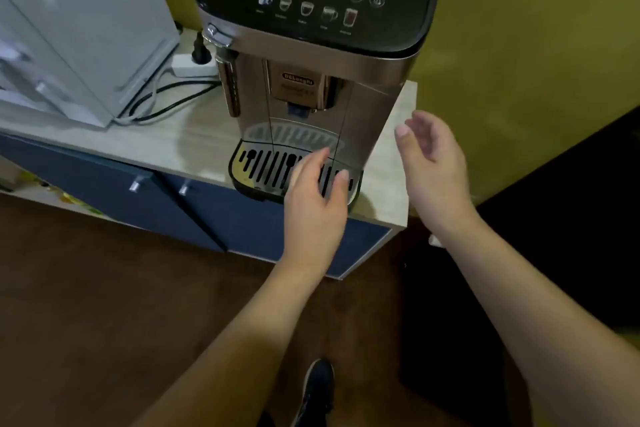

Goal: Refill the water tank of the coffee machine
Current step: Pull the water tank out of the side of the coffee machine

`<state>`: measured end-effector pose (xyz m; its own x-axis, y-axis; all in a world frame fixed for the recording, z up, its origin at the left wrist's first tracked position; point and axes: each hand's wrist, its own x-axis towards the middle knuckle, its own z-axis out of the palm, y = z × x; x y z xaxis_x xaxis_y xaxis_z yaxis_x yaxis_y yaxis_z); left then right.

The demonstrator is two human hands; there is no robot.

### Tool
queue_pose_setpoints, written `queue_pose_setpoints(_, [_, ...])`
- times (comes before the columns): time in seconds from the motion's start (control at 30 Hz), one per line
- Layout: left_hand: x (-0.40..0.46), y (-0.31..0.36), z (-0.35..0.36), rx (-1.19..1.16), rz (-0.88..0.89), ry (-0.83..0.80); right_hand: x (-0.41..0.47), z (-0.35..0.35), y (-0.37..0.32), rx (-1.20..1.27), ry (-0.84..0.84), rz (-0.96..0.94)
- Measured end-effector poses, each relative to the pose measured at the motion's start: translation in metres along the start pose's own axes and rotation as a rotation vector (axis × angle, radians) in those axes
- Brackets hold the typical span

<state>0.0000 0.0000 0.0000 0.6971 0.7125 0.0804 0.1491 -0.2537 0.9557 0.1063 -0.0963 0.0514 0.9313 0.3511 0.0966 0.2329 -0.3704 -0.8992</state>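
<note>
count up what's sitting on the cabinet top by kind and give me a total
Coffee machine: 1
White appliance: 1
Power strip: 1
Total: 3

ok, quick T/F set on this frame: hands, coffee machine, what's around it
1. Both hands are empty. True: the left hand and right hand are open, with no grip on anything.
2. A cup stands on the drip tray. False: the drip tray holds no cup; the left hand is in front of its right part.
3. The coffee machine stands near the counter's right end. True: the counter ends just to its right.
4. The right hand is pressing a button on the panel. False: it is open beside the machine's lower right side, far below the panel.
5. A plug sits in a power strip left of the machine. True: plug, strip.
</note>
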Motion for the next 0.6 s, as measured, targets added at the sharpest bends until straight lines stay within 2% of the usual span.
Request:
queue_pose_setpoints(0.1, [0.026,-0.003,0.025,0.098,0.011,0.013,0.029,0.008,-0.002,-0.150,0.023,-0.024])
queue_pose_setpoints(0.23, [0.044,-0.008,0.046,0.207,0.118,-0.008,0.047,0.012,-0.006,-0.294,-0.007,-0.088])
queue_pose_setpoints(0.47, [0.052,-0.013,0.058,0.293,0.112,0.011,0.053,0.013,-0.010,-0.331,-0.102,-0.114])
queue_pose_setpoints(0.6, [0.053,-0.009,0.057,0.296,0.106,-0.006,0.052,0.019,-0.011,-0.381,-0.087,-0.108])
